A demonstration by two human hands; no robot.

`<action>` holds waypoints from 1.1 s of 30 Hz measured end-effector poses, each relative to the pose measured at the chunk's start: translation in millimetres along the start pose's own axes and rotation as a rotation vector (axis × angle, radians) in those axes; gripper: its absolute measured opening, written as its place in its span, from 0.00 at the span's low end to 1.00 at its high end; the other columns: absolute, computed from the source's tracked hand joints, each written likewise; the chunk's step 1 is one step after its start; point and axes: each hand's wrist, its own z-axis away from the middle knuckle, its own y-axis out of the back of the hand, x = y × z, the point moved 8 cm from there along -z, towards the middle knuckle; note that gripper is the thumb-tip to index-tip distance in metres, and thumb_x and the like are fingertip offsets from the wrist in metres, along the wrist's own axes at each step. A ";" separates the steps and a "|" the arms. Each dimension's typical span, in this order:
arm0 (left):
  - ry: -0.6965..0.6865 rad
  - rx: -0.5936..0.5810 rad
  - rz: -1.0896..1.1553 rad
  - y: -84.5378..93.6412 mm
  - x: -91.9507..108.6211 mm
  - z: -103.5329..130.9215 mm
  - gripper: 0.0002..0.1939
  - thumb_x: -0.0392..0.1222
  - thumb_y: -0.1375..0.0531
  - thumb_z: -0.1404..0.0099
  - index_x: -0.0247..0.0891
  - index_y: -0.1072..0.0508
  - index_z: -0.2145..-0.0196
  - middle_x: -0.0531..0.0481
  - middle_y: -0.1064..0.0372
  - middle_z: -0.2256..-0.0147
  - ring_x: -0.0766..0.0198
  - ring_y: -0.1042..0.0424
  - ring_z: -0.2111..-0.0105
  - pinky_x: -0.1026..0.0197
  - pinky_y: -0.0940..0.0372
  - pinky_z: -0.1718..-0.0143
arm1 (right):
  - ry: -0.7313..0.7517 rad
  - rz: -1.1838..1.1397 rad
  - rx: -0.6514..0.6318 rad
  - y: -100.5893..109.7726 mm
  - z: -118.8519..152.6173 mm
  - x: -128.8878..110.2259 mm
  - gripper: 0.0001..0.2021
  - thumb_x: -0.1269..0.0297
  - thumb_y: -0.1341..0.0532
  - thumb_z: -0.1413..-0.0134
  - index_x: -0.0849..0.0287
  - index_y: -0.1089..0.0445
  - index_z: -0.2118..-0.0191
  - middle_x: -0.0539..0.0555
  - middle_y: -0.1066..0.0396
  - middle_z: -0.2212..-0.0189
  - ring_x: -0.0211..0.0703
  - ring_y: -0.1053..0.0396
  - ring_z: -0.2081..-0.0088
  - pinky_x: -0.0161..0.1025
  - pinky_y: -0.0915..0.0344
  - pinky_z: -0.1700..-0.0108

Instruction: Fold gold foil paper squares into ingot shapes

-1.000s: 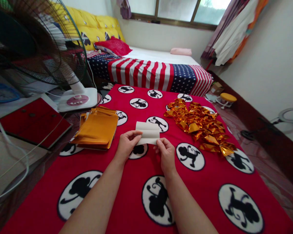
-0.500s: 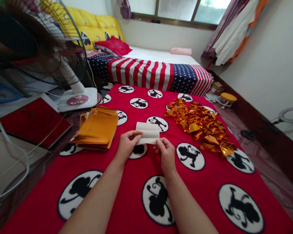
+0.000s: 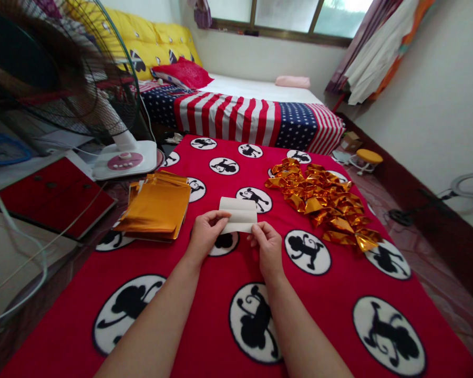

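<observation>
A pale paper sheet [image 3: 239, 214] with crosswise creases is held above the red cloth [image 3: 205, 325], which has black figures in white circles. My left hand [image 3: 208, 231] pinches its left edge between thumb and fingers. At the lower right corner of the sheet, my right hand [image 3: 267, 244] grips it the same way. Left of my hands lies a stack of gold foil sheets [image 3: 157, 206]. A heap of folded shiny gold foil pieces [image 3: 319, 199] rests on the cloth to the right.
A fan [image 3: 124, 157] with a white base stands at the left, near a red panel [image 3: 51, 191] and loose cables. Behind the cloth is a bed [image 3: 236, 118] with a striped and starred cover. A yellow stool [image 3: 368, 156] stands at the right.
</observation>
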 end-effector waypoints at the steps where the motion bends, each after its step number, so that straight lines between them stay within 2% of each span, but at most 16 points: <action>1: 0.001 0.001 -0.005 0.0 0.2 0.0 0.14 0.45 0.34 0.47 0.33 0.20 0.64 0.45 0.21 0.68 0.62 0.26 0.69 0.65 0.35 0.68 | 0.001 0.001 -0.001 -0.1 0.0 -0.2 0.13 0.56 0.38 0.44 0.58 0.34 0.74 0.46 0.33 0.80 0.32 0.42 0.79 0.31 0.46 0.75; 15: 0.010 0.022 0.062 1.3 1.6 0.5 0.15 0.44 0.32 0.50 0.33 0.19 0.65 0.46 0.22 0.70 0.63 0.27 0.73 0.66 0.36 0.71 | 0.022 0.008 0.000 1.9 0.7 0.4 0.13 0.56 0.38 0.44 0.58 0.35 0.74 0.46 0.34 0.80 0.32 0.42 0.79 0.31 0.45 0.75; 21: 0.021 0.049 0.101 2.5 -1.1 1.6 0.16 0.43 0.31 0.51 0.33 0.20 0.65 0.48 0.23 0.72 0.64 0.28 0.74 0.66 0.36 0.73 | 0.044 0.001 -0.017 0.9 0.9 -0.3 0.14 0.53 0.39 0.43 0.58 0.34 0.72 0.46 0.34 0.79 0.32 0.41 0.78 0.31 0.44 0.74; 27: 0.027 0.013 0.155 -6.3 -0.2 4.4 0.16 0.42 0.30 0.53 0.33 0.20 0.66 0.47 0.22 0.70 0.64 0.26 0.72 0.65 0.34 0.70 | 0.052 0.074 -0.043 -6.8 1.5 -3.9 0.12 0.54 0.36 0.47 0.59 0.30 0.66 0.47 0.33 0.77 0.33 0.41 0.78 0.31 0.43 0.75; 33: 0.039 -0.020 0.168 -10.3 1.1 5.1 0.17 0.42 0.30 0.54 0.33 0.20 0.66 0.46 0.22 0.69 0.63 0.26 0.72 0.65 0.33 0.69 | 0.044 0.084 0.011 -0.6 1.1 -1.6 0.12 0.55 0.37 0.46 0.59 0.31 0.70 0.47 0.33 0.78 0.34 0.41 0.78 0.32 0.44 0.75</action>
